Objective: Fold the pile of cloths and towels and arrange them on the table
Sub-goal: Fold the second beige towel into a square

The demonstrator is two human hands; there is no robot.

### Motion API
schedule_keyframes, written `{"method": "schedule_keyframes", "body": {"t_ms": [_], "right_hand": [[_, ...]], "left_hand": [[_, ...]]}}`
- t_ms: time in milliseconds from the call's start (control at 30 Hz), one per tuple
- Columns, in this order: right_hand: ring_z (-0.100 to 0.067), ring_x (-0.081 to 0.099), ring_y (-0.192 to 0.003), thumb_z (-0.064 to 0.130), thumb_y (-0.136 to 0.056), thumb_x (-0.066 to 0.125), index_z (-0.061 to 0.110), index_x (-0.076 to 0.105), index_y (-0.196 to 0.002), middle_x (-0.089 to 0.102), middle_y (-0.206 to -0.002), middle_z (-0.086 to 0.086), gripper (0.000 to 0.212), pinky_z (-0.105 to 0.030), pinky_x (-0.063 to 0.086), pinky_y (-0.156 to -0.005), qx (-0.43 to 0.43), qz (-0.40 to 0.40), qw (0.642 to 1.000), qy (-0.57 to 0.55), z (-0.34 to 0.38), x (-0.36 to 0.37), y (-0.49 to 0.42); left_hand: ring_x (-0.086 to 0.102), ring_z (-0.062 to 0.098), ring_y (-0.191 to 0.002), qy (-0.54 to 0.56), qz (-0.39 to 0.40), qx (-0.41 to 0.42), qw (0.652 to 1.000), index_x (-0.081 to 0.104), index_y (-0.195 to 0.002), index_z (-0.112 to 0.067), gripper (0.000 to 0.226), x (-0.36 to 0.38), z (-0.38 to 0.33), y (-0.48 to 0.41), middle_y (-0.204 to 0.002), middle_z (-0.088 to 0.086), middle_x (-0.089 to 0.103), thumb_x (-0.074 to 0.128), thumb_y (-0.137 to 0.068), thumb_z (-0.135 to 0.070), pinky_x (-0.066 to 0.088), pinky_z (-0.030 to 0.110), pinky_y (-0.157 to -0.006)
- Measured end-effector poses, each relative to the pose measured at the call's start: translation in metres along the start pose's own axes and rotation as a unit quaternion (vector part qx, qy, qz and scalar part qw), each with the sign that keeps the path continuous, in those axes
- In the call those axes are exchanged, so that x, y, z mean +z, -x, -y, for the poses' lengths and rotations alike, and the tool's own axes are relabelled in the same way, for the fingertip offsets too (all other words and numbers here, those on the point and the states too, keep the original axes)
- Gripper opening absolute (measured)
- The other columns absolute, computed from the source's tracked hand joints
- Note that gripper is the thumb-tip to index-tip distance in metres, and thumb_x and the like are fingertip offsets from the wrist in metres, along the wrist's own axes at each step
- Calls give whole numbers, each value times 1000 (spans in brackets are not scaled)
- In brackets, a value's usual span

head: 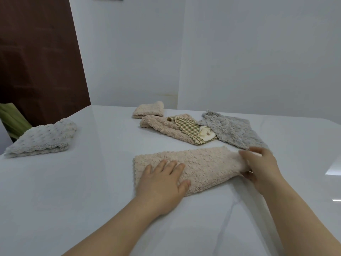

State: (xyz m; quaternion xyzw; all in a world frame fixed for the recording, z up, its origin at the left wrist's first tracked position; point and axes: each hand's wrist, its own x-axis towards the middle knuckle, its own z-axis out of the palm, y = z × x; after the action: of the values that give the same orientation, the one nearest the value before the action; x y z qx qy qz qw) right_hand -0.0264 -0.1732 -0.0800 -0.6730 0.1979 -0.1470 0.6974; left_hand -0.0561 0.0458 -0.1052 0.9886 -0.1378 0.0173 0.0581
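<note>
White table (pixel 73 191) fills my view; on it, near me, lies the long beige towel (pixel 203 167). My left hand (pixel 162 183) presses flat on its left end, fingers straight; my right hand (pixel 260 167) grips its right end.

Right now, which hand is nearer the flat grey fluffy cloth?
Right. The right hand grips one end of the beige fleece towel, just in front of the grey fluffy cloth; the left hand presses the towel's other end.
</note>
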Motion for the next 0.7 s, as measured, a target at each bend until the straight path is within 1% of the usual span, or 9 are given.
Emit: {"method": "schedule_keyframes", "body": {"t_ms": [67, 100, 233, 367, 433, 500, 567, 600, 700], "right_hand": [[-12, 48, -52, 4, -86, 57, 8, 52, -84, 48, -72, -5, 7, -16, 42, -38, 68, 14, 985, -157, 3, 2, 1], [-10, 46, -51, 3, -85, 57, 10, 52, -77, 48, -69, -3, 12, -14, 40, -37, 90, 20, 976, -199, 4, 4, 3], [-11, 52, -70, 6, -81, 62, 13, 57, -86, 54, -81, -1, 10, -20, 47, -58, 139, 40, 955, -261, 2, 16, 9], [-15, 59, -72, 2, -81, 63, 9, 58, -94, 61, -84, -5, 16, -23, 52, -56, 141, 38, 955, -260, -5, 30, 15], [-18, 61, -73, -2, -79, 63, 7, 57, -89, 62, -85, -9, 14, -28, 51, -61, 125, 19, 962, -241, -12, 33, 18], [-20, 57, -63, -2, -80, 62, 9, 56, -76, 60, -74, -8, 14, -25, 48, -50, 102, -1, 975, -196, -16, 32, 17], [-19, 47, -54, 0, -81, 59, 10, 55, -67, 53, -64, -7, 18, -17, 37, -36, 59, -16, 991, -120, -18, 30, 15], [-19, 46, -54, 1, -82, 58, 10, 56, -65, 52, -64, -8, 19, -17, 36, -37, 40, -16, 995, -90, -17, 29, 15], [-22, 52, -63, 3, -85, 56, 11, 57, -70, 58, -74, -12, 17, -28, 43, -54, 12, -18, 998, -63, -16, 31, 15]], "left_hand": [[0, 12, -145, 1, 12, -3, 1000, 8, -147, -34, 59, 0, 1, 0, -157, -13, 5, 16, -94, -57, 2, 43, -117], [0, 12, -145, -1, 15, -4, 1000, 9, -147, -34, 59, 0, 1, 0, -157, -13, 4, 16, -93, -58, 1, 43, -117], [-1, 12, -145, 0, 27, -7, 1000, 8, -147, -35, 62, 0, 0, -1, -157, -13, 3, 19, -92, -60, 1, 44, -117], [1, 12, -145, 13, 24, -7, 1000, 10, -146, -36, 62, -1, 1, -1, -157, -14, 5, 22, -91, -61, 1, 44, -117], [3, 11, -145, 26, 15, -5, 1000, 12, -146, -36, 62, -1, 2, -1, -156, -14, 8, 25, -90, -60, 3, 43, -117], [2, 10, -144, 35, 13, -3, 999, 13, -146, -34, 62, -3, 4, 0, -156, -14, 9, 26, -91, -59, 4, 41, -117], [0, 10, -145, 28, 27, 0, 999, 13, -146, -34, 61, -6, 5, 1, -156, -15, 6, 25, -92, -58, 2, 40, -117], [-1, 10, -145, 22, 34, 1, 999, 13, -146, -34, 60, -7, 6, 2, -157, -15, 5, 24, -92, -58, 1, 39, -117], [2, 10, -145, 15, 42, 4, 999, 14, -146, -34, 60, -8, 6, 1, -157, -14, 6, 24, -92, -58, 1, 40, -117]]}}
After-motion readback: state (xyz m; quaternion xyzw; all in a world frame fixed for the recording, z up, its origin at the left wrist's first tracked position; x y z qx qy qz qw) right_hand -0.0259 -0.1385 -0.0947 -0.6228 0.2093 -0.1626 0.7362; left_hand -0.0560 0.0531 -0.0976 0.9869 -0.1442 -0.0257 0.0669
